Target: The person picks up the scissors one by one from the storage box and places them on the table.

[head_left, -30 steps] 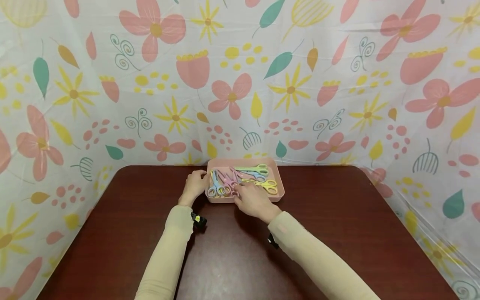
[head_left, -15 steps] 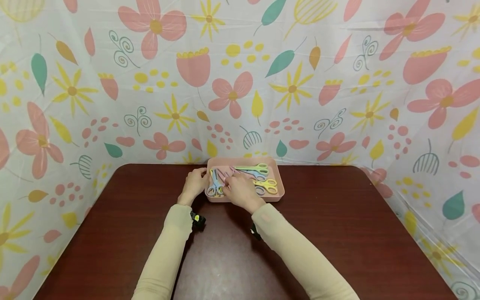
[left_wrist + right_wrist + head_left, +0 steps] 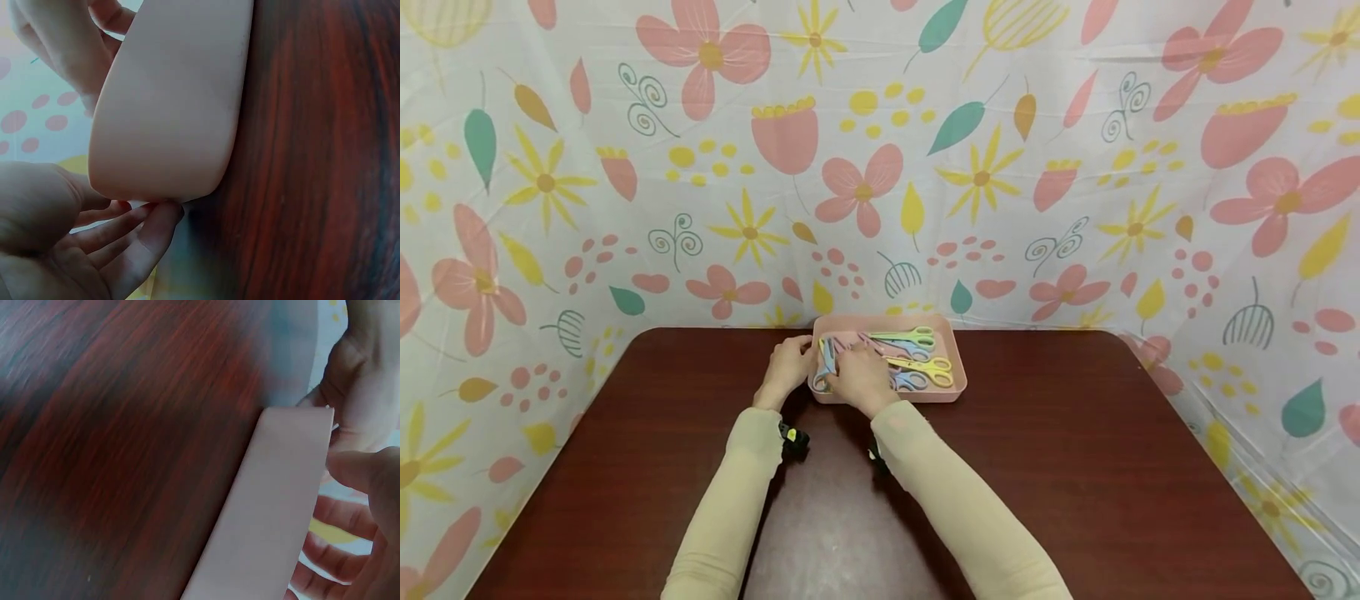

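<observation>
A shallow pink tray [image 3: 959, 350] of small scissors sits at the table's back edge. At its left end my left hand [image 3: 787, 367] pinches the rim, thumb at the top edge and fingers against the outer wall [image 3: 169, 112]. My right hand [image 3: 859, 380] reaches over the front wall into the left half, above the scissors there. Light blue scissors [image 3: 828, 355] lie beside its thumb. In the right wrist view its fingers [image 3: 334, 556] dip behind the wall; their tips are hidden, so I cannot tell whether they grip anything. Pink scissors lie partly under this hand.
To the right in the tray are green scissors [image 3: 914, 337], yellow scissors [image 3: 937, 367] and blue handles [image 3: 912, 381]. Dark red-brown table [image 3: 1075, 467] surrounds the tray's front and sides. A flowered curtain [image 3: 865, 125] hangs close behind it.
My right hand has moved left across the tray, from the middle to the light blue scissors. The blue handles it covered now show. The left hand has stayed at the tray's left end.
</observation>
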`<control>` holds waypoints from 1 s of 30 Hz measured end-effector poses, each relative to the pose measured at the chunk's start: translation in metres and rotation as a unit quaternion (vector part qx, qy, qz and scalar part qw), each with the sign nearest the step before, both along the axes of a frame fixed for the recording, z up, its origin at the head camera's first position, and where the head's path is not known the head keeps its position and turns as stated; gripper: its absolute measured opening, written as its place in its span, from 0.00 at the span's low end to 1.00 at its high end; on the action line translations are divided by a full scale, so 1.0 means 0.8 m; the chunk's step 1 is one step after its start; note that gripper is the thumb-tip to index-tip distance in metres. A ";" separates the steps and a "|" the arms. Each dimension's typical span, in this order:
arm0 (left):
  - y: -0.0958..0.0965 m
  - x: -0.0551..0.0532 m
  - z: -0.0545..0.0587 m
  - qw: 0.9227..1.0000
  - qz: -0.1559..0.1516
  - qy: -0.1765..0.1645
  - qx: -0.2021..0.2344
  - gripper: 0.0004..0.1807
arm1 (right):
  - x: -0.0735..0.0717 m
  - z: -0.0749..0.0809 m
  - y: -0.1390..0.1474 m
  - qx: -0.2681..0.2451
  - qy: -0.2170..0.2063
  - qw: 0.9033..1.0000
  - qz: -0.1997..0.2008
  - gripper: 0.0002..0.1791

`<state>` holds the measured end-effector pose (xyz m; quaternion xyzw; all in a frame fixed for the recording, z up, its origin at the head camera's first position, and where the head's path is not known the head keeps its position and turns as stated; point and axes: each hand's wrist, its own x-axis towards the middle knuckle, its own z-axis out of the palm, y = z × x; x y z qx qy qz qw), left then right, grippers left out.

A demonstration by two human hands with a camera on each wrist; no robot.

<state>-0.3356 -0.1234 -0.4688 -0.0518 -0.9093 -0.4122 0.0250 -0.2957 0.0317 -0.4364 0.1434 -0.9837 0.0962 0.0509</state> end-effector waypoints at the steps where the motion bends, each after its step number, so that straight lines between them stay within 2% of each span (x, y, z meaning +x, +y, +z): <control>1: 0.000 0.000 0.000 1.000 0.000 -0.001 0.000 0.22 | -0.001 -0.001 -0.003 0.004 -0.003 1.000 -0.009 0.19; 4: -0.001 0.000 0.000 1.000 -0.003 -0.005 0.003 0.22 | -0.002 -0.002 -0.011 0.012 -0.022 0.999 -0.036 0.20; 10: -0.002 -0.001 -0.002 1.000 -0.005 -0.004 -0.003 0.22 | -0.003 -0.005 -0.022 0.009 -0.069 0.994 -0.079 0.28; 16: 0.001 -0.002 -0.001 1.000 0.002 0.001 -0.005 0.21 | -0.004 -0.010 -0.027 0.019 -0.076 0.992 -0.102 0.34; 23: 0.002 -0.001 -0.002 1.000 0.004 -0.005 -0.012 0.22 | -0.006 -0.013 -0.029 0.010 -0.102 0.987 -0.124 0.30; 30: 0.001 -0.002 -0.002 1.000 0.005 -0.002 -0.010 0.21 | -0.008 -0.013 -0.033 0.009 -0.101 0.985 -0.138 0.30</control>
